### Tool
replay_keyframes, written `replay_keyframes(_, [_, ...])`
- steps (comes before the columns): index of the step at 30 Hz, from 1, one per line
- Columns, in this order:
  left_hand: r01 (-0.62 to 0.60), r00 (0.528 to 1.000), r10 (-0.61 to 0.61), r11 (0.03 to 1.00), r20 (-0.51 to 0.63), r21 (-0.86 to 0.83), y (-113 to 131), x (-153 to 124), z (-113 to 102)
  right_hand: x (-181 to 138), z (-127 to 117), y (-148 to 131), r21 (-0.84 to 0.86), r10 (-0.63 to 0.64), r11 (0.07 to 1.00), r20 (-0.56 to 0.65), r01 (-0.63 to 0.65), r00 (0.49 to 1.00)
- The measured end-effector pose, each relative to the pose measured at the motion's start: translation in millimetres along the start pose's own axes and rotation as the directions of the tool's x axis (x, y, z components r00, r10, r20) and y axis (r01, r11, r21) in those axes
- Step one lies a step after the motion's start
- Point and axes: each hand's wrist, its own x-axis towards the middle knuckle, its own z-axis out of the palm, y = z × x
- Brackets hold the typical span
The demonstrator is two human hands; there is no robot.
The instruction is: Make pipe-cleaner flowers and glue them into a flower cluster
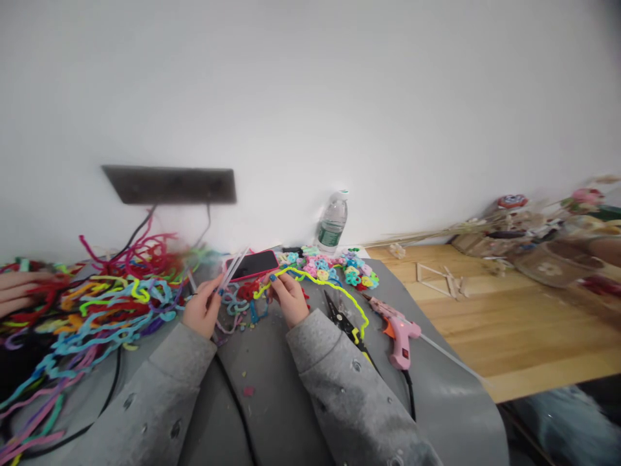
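Observation:
My left hand [202, 309] is closed in a pinch around thin, whitish translucent sticks [235, 264] that slant up to the right; their exact kind is unclear. Between the thumb and fingers of my right hand [290, 301] is a neon yellow pipe cleaner [334, 283]. Its long wavy end arcs right and droops over black-jawed pliers [342, 320], while a short end pokes out left. A phone [256, 263] with a pink edge lies just beyond both hands. Small curled pipe cleaner pieces [235, 304] are scattered between them on the grey table [281, 401].
Tangled colourful pipe cleaners [121, 304] fill the left side, where another person's hand [19, 291] reaches in. Pipe cleaner flowers [320, 264] lie before a water bottle [332, 223]. A pink glue gun [402, 340] rests at right, its cord trailing. A wooden table [451, 336] adjoins.

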Motion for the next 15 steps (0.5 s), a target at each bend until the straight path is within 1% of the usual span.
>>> replay_keyframes(1, [0.068, 0.998, -0.066, 0.992, 0.016, -0.111, 3, -1, 1, 0, 0, 0, 0.004, 0.007, 1.0, -0.001, -0.007, 1.0])
replay_keyframes(2, [0.144, 0.989, -0.134, 0.963, 0.059, -0.229, 6, -2, 2, 0, 0, 0, 0.01, 0.014, 1.0, -0.002, -0.014, 1.0])
replay_keyframes(3, [0.213, 0.976, -0.184, 0.913, 0.116, -0.347, 8, -4, 3, 0, 0, 0, 0.016, 0.021, 1.0, -0.001, -0.021, 1.0])
replay_keyframes(5, [0.316, 0.946, -0.229, 0.806, 0.229, -0.501, 11, -5, 6, 0, 1, 0, 0.023, 0.032, 0.999, 0.002, -0.032, 0.999])
replay_keyframes(7, [0.375, 0.921, -0.229, 0.737, 0.314, -0.562, 12, -5, 8, -1, 1, -1, 0.015, 0.043, 0.999, 0.012, -0.044, 0.999])
replay_keyframes(9, [0.402, 0.907, -0.218, 0.707, 0.362, -0.582, 12, -4, 10, -1, 2, -1, -0.003, 0.058, 0.998, 0.031, -0.058, 0.998])
replay_keyframes(10, [0.405, 0.905, -0.214, 0.697, 0.367, -0.592, 13, -4, 10, -1, 2, -2, -0.013, 0.066, 0.998, 0.042, -0.065, 0.997])
replay_keyframes(13, [0.372, 0.926, -0.215, 0.672, 0.312, -0.641, 17, -4, 11, -2, 3, -3, -0.022, 0.07, 0.997, 0.059, -0.069, 0.996])
replay_keyframes(15, [0.357, 0.933, -0.212, 0.642, 0.29, -0.678, 21, -5, 11, -2, 4, -4, 0.009, 0.064, 0.998, 0.052, -0.064, 0.997])
